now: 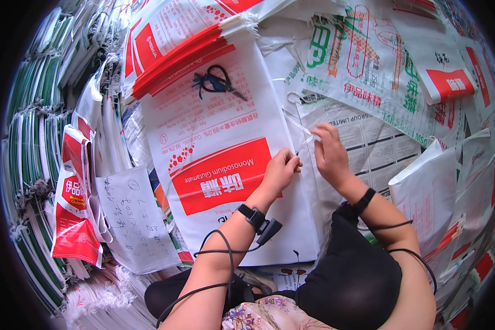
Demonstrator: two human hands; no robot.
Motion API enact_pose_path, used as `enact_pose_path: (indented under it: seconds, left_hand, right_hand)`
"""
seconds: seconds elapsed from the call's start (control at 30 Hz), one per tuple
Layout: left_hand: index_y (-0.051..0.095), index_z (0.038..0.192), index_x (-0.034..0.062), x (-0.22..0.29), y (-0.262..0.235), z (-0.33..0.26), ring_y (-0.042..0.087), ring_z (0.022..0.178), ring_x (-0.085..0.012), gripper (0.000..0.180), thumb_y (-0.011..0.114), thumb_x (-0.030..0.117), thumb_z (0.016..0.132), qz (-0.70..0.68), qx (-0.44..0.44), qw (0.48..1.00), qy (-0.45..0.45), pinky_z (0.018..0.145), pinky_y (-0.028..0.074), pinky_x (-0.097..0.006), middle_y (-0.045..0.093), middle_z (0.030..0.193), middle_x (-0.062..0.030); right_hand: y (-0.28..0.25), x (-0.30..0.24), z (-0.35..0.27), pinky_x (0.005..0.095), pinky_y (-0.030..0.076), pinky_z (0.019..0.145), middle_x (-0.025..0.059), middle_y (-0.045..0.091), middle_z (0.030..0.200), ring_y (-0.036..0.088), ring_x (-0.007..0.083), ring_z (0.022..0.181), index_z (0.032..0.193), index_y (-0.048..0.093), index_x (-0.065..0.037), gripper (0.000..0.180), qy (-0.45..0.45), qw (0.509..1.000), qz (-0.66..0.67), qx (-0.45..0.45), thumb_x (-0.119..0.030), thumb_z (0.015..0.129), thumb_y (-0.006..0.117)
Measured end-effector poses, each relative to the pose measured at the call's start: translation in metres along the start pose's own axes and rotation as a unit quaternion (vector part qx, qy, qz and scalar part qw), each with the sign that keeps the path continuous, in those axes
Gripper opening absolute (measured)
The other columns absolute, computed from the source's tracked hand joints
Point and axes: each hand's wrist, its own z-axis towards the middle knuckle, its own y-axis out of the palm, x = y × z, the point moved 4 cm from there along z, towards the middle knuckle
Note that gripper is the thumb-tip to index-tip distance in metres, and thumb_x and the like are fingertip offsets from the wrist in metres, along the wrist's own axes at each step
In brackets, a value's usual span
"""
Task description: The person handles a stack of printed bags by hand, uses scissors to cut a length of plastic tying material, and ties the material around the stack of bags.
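A flat white woven plastic bag [242,124] with a red printed panel lies in front of me, on top of a stack. My left hand [282,168] rests at its right edge, fingers curled in a pinch; what they grip is hidden. Just right of that edge, my right hand [331,154] is closed on a thin white string [309,138] between thumb and fingers. The string's looped end [294,98] trails upward beside the bag. Dark-handled scissors [217,82], with blue material wound on the handle, lie on the bag's upper part.
Overlapping red-and-white bags [181,60] lie at the far end. Tall stacks of folded bags [38,126] line the left, near a handwritten sheet [135,220]. Printed plastic sheets [363,66] cover the far right. A folded white bag [426,187] stands by my right forearm.
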Motion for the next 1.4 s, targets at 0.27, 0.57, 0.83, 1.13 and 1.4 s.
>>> enact_pose_path:
  seconds: [0.27, 0.57, 0.83, 1.13, 1.4]
  left_hand:
    - [0.054, 0.089, 0.0006, 0.003, 0.002, -0.010, 0.064, 0.074, -0.0126, 0.014, 0.056, 0.012, 0.097, -0.062, -0.016, 0.998, 0.014, 0.068, 0.052, -0.027, 0.067, 0.085, -0.0086]
    - [0.053, 0.091, 0.0014, 0.043, -0.042, -0.047, 0.065, 0.076, -0.0136, 0.014, 0.056, 0.014, 0.098, -0.167, -0.026, 0.984, 0.054, 0.071, 0.052, -0.027, 0.067, 0.088, -0.0092]
    - [0.052, 0.093, 0.0029, 0.064, -0.104, -0.068, 0.064, 0.074, -0.0119, 0.013, 0.054, 0.015, 0.098, -0.312, -0.034, 0.947, 0.067, 0.063, 0.050, -0.025, 0.068, 0.090, -0.0097]
    - [0.054, 0.094, 0.0023, 0.074, -0.153, -0.057, 0.064, 0.073, -0.0126, 0.014, 0.055, 0.016, 0.098, -0.372, -0.043, 0.926, 0.055, 0.065, 0.051, -0.025, 0.068, 0.090, -0.0096]
    - [0.054, 0.094, 0.0039, 0.073, -0.142, -0.059, 0.064, 0.079, -0.0117, 0.015, 0.055, 0.019, 0.098, -0.309, -0.122, 0.943, 0.027, 0.075, 0.051, -0.026, 0.067, 0.092, -0.0072]
  right_hand:
    - [0.053, 0.037, -0.147, 0.0377, 0.050, 0.086, 0.0156, 0.062, 0.107, 0.062, 0.0253, 0.091, 0.132, 0.040, 0.006, 0.076, 0.365, 0.814, 0.259, -0.370, -0.035, 0.079, 0.076]
    - [0.042, -0.063, -0.102, 0.0344, 0.053, 0.079, 0.0147, 0.067, 0.104, 0.065, 0.0220, 0.096, 0.115, 0.060, 0.004, 0.048, 0.373, 0.754, 0.159, -0.517, -0.024, 0.079, 0.075]
    - [0.058, -0.147, -0.054, 0.0333, 0.058, 0.075, 0.0139, 0.069, 0.100, 0.070, 0.0232, 0.086, 0.108, 0.066, 0.005, 0.040, 0.453, 0.745, 0.067, -0.485, -0.018, 0.077, 0.075]
    - [0.086, -0.204, -0.009, 0.0336, 0.059, 0.070, 0.0157, 0.070, 0.091, 0.072, 0.0255, 0.078, 0.100, 0.067, 0.008, 0.037, 0.476, 0.737, -0.020, -0.478, -0.018, 0.074, 0.076]
    - [0.075, -0.195, -0.011, 0.0309, 0.058, 0.072, 0.0127, 0.070, 0.094, 0.070, 0.0208, 0.080, 0.106, 0.065, 0.005, 0.047, 0.474, 0.691, -0.008, -0.546, -0.031, 0.079, 0.077]
